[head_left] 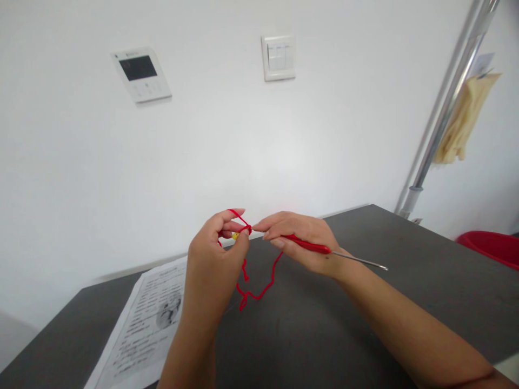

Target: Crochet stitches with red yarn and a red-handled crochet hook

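The left hand (214, 251) pinches red yarn (248, 229) over the table (324, 335), toward its far edge. The right hand (308, 227) grips a crochet hook (311, 246) by its red handle. A printed sheet (141, 324) lies near the far left corner, text illegible.

A dark grey bench (324, 335) with a plain, matte top is seen, its near part cut off by the lower border of the view. On its left side, a white printed paper (146, 319) is laid at a slant, filled with lines of text and marked with a dark grey picture (169, 310) toward its right edge. To the right of the paper, near the middle, a thin strand of red yarn (272, 280) is spread in a kinked curve, looped at its lowest point; it seems to be partly supported by the bench top.
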{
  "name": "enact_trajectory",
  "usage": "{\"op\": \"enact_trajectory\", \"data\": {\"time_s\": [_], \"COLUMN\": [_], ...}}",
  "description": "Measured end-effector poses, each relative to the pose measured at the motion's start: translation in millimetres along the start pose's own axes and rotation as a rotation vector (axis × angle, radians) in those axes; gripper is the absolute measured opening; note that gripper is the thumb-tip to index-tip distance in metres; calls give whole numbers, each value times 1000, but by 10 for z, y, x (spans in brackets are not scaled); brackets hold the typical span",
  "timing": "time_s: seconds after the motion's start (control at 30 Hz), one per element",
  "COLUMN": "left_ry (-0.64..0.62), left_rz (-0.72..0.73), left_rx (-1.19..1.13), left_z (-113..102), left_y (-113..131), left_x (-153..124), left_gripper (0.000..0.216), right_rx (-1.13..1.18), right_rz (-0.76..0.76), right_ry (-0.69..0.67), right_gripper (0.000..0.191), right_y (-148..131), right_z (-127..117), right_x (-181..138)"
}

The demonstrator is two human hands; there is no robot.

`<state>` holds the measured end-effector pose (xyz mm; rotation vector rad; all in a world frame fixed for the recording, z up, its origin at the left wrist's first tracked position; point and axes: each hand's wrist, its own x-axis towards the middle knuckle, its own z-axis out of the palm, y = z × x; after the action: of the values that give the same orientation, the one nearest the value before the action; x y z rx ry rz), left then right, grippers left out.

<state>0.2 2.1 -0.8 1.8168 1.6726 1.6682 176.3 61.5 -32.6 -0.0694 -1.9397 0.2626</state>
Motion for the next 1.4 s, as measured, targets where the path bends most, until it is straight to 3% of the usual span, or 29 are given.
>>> {"op": "enact_trajectory", "data": {"time_s": [0.37,0.57,0.87,1.0,1.1,1.17,1.27,1.33,1.4], "left_ry": [-35,-4,111,124,120,92,-28,-128,-197], "left_rz": [-109,-60,105,86,76,9,-131,-212,-269], "left_rx": [-137,-61,83,80,72,-14,-323,-535,-662], "left_z": [-42,-28,12,9,2,-10,-38,-56,-66], "left_y": [49,34,77,138,126,96,54,47,56], "left_x": [-2,-18,-77,-100,-96,-72,-12,26,48], "left_gripper": [34,31,26,25,25,26,27,27,27], "right_rx": [172,-35,-208,-253,-168,-48,174,232,149], "right_rz": [38,-27,-299,-319,-230,-100,46,47,-39], "right_ry": [39,-16,57,74,81,88,135,142,99], "right_gripper": [12,15,13,16,13,12,10,9,9], "right_y": [33,-15,74,84,46,17,-11,-21,-23], "right_z": [0,-13,137,162,134,99,49,28,15], "right_x": [-3,14,-18,-48,-33,-11,20,33,42]}}
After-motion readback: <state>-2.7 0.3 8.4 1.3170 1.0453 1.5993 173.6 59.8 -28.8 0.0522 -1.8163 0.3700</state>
